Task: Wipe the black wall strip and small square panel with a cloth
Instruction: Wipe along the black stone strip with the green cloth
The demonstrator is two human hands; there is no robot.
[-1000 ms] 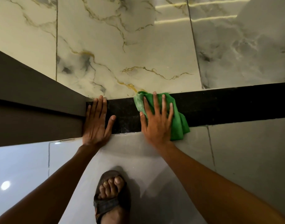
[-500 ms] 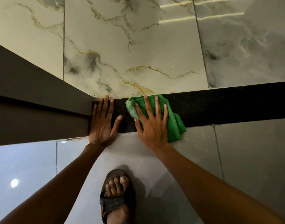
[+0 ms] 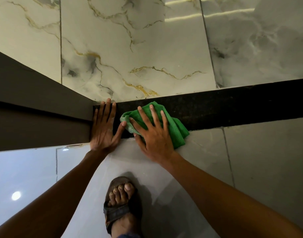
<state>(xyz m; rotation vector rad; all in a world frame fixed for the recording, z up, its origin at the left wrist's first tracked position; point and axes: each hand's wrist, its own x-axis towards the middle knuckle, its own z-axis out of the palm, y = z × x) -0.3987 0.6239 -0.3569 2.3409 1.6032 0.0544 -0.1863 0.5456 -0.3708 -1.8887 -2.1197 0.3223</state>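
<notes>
A black wall strip (image 3: 233, 107) runs along the foot of the marble wall, from the corner out to the right edge of the view. My right hand (image 3: 153, 134) lies flat with spread fingers on a crumpled green cloth (image 3: 177, 130), pressing it against the strip close to the corner. My left hand (image 3: 104, 129) rests flat and empty on the strip's left end at the corner, its thumb touching the cloth's left edge. No small square panel is in view.
Glossy marble wall tiles (image 3: 138, 48) rise above the strip. A dark brown band (image 3: 35, 121) runs along the left wall into the corner. Pale glossy floor tiles (image 3: 267, 160) lie below. My foot in a dark sandal (image 3: 120, 203) stands just behind my hands.
My right hand has slid the green cloth leftward along the strip, up to my left thumb. My left hand has stayed at the corner.
</notes>
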